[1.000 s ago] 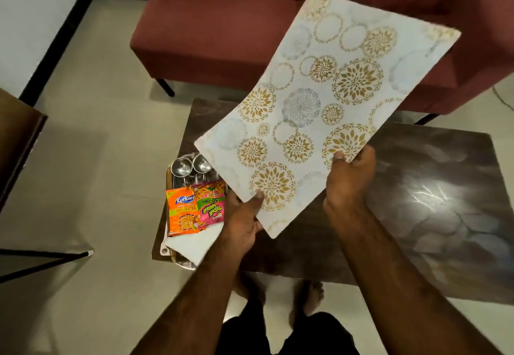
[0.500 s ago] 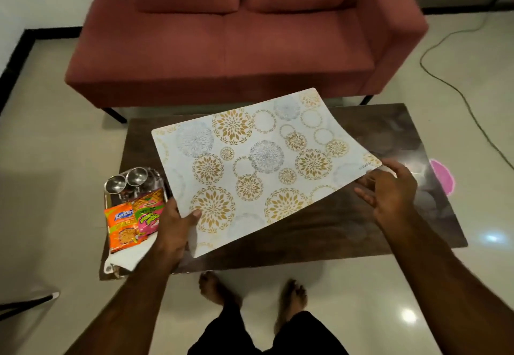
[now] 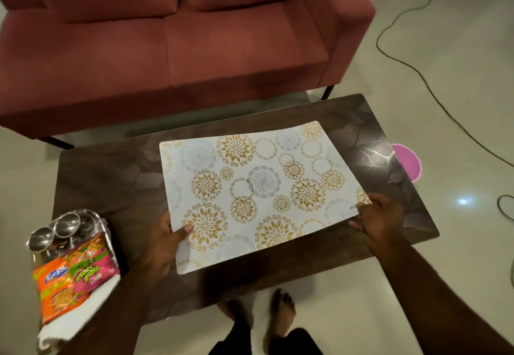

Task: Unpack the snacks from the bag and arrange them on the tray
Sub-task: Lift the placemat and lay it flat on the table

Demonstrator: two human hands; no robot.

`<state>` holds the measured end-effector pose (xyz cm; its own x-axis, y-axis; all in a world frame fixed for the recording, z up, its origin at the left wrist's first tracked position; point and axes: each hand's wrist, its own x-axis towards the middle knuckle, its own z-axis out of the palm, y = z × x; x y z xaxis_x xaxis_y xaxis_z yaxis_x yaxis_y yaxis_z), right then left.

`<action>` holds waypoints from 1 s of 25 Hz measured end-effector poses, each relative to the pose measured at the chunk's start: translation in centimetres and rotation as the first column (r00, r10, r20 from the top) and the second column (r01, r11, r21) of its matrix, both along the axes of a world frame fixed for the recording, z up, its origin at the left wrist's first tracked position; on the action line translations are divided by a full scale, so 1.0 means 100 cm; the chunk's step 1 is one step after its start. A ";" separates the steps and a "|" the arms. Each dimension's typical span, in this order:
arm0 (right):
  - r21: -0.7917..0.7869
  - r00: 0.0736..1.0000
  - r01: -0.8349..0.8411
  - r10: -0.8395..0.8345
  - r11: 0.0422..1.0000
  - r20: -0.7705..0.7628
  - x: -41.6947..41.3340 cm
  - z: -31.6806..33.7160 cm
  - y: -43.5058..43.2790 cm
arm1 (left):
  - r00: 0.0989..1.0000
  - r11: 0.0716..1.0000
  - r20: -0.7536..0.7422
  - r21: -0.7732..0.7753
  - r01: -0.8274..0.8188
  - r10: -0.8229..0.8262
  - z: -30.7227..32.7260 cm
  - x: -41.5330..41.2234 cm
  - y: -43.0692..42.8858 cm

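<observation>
L hand (image 3: 164,239): thumb on top, fingers under, pinching mat (image 3: 258,188) at near-left edge
R hand (image 3: 381,218): pinching near-right corner
snacks (image 3: 75,271): 2 pkts on tray (image 3: 97,214), table's left corner
mat: up in the air a sec ago, now near flat on table (image 3: 111,176)
imo: just prep, snacks untouched

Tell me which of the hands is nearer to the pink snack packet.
Left. The left hand grips the placemat at its near-left corner, just right of the pink snack packet. The right hand holds its right edge, much farther away.
</observation>
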<state>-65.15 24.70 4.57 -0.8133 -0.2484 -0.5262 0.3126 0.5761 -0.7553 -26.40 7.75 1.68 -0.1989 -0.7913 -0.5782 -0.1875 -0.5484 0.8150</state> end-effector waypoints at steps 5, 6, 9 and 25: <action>0.054 0.998 0.051 -0.049 0.997 -0.044 -0.027 -0.046 -0.028 | 0.997 0.997 0.056 0.056 0.048 -0.051 -0.051 -0.050 -0.042; 0.065 0.997 0.061 -0.058 0.996 -0.045 -0.034 -0.058 -0.032 | 0.996 0.997 0.076 0.068 0.043 -0.048 -0.063 -0.057 -0.048; 0.091 0.995 0.087 -0.082 0.992 -0.055 -0.061 -0.093 -0.045 | 0.991 0.996 0.129 0.088 0.034 -0.045 -0.100 -0.079 -0.058; 0.599 0.902 -0.207 0.388 0.774 -0.189 -0.141 -0.181 -0.065 | 0.759 0.974 0.616 0.072 0.216 -0.214 -0.169 -0.172 -0.068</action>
